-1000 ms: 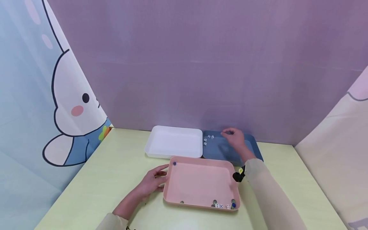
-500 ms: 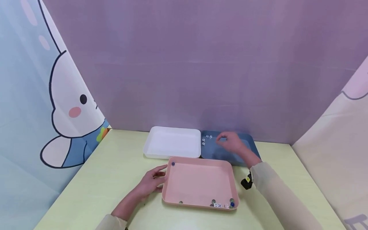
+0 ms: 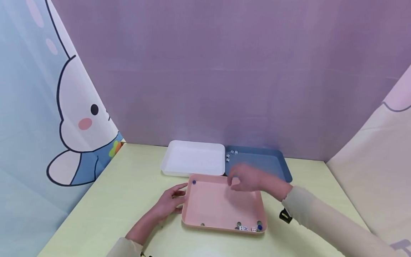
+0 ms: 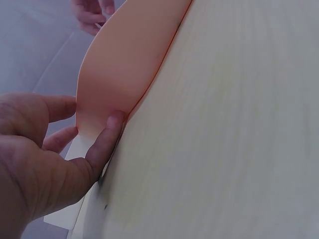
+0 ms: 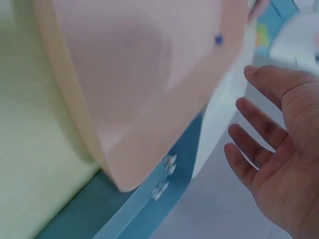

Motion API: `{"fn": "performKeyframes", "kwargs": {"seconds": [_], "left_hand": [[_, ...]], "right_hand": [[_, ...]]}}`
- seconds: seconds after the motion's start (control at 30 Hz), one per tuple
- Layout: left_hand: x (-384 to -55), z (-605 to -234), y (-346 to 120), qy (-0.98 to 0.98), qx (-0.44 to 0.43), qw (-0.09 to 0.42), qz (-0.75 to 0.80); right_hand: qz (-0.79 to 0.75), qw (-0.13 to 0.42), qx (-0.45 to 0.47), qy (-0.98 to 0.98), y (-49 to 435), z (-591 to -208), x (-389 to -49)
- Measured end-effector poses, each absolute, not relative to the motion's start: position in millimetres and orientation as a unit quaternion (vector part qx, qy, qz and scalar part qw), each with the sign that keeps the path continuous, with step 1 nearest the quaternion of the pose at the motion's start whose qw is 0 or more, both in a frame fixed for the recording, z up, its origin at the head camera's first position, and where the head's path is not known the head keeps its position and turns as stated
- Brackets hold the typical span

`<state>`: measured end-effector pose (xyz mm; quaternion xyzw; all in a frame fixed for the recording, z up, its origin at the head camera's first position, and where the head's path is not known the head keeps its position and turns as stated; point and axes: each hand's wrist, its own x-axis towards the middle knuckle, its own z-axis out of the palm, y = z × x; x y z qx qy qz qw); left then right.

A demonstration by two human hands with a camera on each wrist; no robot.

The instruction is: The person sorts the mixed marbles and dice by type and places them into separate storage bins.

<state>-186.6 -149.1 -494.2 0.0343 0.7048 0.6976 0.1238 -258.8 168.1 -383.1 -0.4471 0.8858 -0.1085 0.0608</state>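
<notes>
A pink tray [image 3: 218, 205] lies nearest the person. My left hand [image 3: 168, 201] rests against its left side; in the left wrist view the fingertips [image 4: 115, 118] touch the tray's outer wall. Over the tray's far right part hovers my right hand [image 3: 246, 177], holding nothing, fingers loosely bent and spread in the right wrist view. Along the near edge of the pink tray lie white dice [image 3: 245, 228], several greenish marbles [image 3: 239, 224] and a blue marble [image 3: 259, 227]. Another blue marble [image 5: 219, 39] sits in its far left corner.
Behind stand a white tray [image 3: 194, 157] and, right of it, a dark blue tray [image 3: 261, 164] with several dice [image 3: 232, 152] by its left end. All rest on a pale yellow table [image 3: 138, 171]. A purple curtain [image 3: 205, 78] hangs at the back.
My right hand has moved from above the dark blue tray back toward me, over the pink tray, and its fingers have loosened. My left hand stays at the pink tray's side.
</notes>
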Motion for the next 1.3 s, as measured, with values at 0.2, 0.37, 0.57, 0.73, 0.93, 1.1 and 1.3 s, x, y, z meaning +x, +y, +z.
{"fn": "performKeyframes", "kwargs": {"seconds": [0.2, 0.37, 0.57, 0.73, 0.93, 1.1, 1.3], "left_hand": [[-187.8, -498.3, -150.1, 0.707, 0.042, 0.131, 0.693], [-189.0, -495.7, -150.5, 0.711, 0.043, 0.132, 0.689], [-190.0, -494.6, -150.4, 0.706, 0.037, 0.132, 0.695], [-189.6, -496.1, -151.6, 0.705, 0.042, 0.138, 0.695], [-186.8, -494.4, -152.8, 0.703, 0.046, 0.139, 0.696], [-187.3, -495.9, -152.8, 0.705, 0.048, 0.145, 0.693], [-190.0, -497.6, -152.9, 0.704, 0.044, 0.14, 0.695]], "right_hand": [[-0.018, 0.066, -0.524, 0.849, 150.9, -385.5, -231.2], [0.046, 0.085, -0.535, 0.839, 144.8, -384.1, -216.5], [0.05, 0.113, -0.55, 0.826, 149.7, -387.9, -205.2], [0.045, 0.086, -0.606, 0.79, 157.2, -398.6, -197.1], [0.042, 0.084, -0.613, 0.785, 160.9, -409.6, -189.3], [0.056, 0.083, -0.609, 0.787, 161.5, -415.4, -187.5], [0.084, 0.038, -0.622, 0.777, 160.9, -420.3, -187.4]]}}
